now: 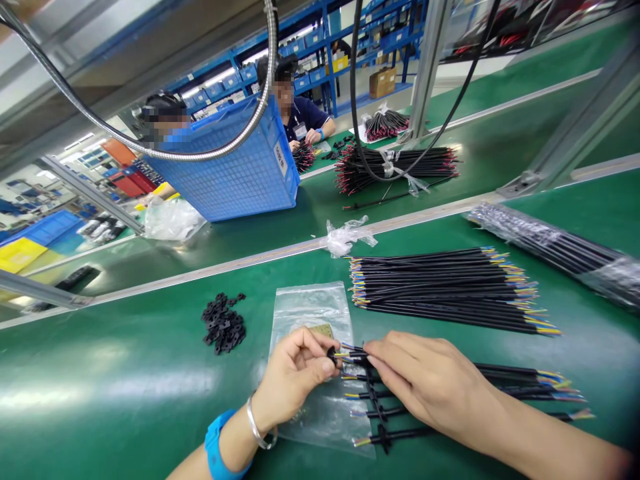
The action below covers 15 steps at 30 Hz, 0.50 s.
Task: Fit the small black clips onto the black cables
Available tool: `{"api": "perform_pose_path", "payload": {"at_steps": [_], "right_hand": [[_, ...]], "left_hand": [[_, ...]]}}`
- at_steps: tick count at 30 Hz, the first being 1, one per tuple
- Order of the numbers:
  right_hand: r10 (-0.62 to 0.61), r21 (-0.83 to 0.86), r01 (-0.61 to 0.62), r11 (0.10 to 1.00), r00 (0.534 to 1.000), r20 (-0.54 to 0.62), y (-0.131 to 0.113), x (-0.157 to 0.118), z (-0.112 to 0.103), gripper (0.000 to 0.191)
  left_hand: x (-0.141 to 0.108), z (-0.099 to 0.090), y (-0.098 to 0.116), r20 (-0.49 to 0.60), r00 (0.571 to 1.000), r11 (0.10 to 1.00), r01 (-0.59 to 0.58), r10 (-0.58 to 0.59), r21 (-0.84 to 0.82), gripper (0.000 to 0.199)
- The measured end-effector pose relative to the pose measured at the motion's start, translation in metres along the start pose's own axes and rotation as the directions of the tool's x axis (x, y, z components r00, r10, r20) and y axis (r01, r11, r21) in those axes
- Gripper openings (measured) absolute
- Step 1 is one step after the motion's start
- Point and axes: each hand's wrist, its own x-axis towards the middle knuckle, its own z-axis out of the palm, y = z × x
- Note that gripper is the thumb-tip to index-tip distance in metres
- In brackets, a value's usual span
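The left hand [293, 373] is pinching a small black plastic piece [331, 355] between thumb and fingers, right at the colored wire ends of a black multi-core cable [359, 355]; whether the wires are passing through it, I cannot tell. The right hand [425, 367] is closing its fingertips on that cable near the same end. Several finished-looking cables [407, 435] are lying below the right hand, with black pieces sitting near their left ends. A clear zip bag [310, 300] is lying partly beneath the left hand, and a pile of black pieces [223, 325] is resting to its left. Beyond the right hand, a row of loose cables [435, 287] is lying side by side on the green tabletop [125, 380].
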Motion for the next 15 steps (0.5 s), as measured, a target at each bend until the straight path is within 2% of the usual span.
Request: {"api": "perform_pose_path", "payload": {"at_steps": [3, 8, 10, 12, 15], "right_hand": [[-0.064, -0.004, 0.064, 0.998, 0.998, -0.024, -0.008, 0.002, -0.001, 0.021], [-0.121, -0.032, 0.119, 0.992, 0.989, -0.089, -0.015, 0.003, -0.003, 0.016], [-0.143, -0.065, 0.138, 0.988, 0.986, -0.088, -0.015, 0.001, -0.003, 0.017], [-0.151, -0.062, 0.148, 0.987, 0.987, -0.058, -0.015, -0.002, -0.002, 0.019], [-0.127, -0.016, 0.127, 0.992, 0.992, -0.017, -0.017, -0.004, -0.001, 0.021]], "left_hand": [[-0.002, 0.006, -0.004, -0.026, 0.999, 1.000, 0.020, -0.020, 0.006, 0.033], [-0.004, 0.014, -0.010, -0.053, 0.990, 0.990, 0.128, -0.131, -0.056, 0.047], [-0.003, 0.015, -0.012, -0.067, 0.988, 0.990, 0.137, -0.139, -0.030, 0.043], [-0.003, 0.016, -0.013, -0.098, 0.994, 0.997, 0.050, -0.044, 0.060, 0.038], [-0.004, 0.017, -0.011, -0.075, 0.970, 0.940, -0.203, 0.231, 0.274, 0.029]]}}
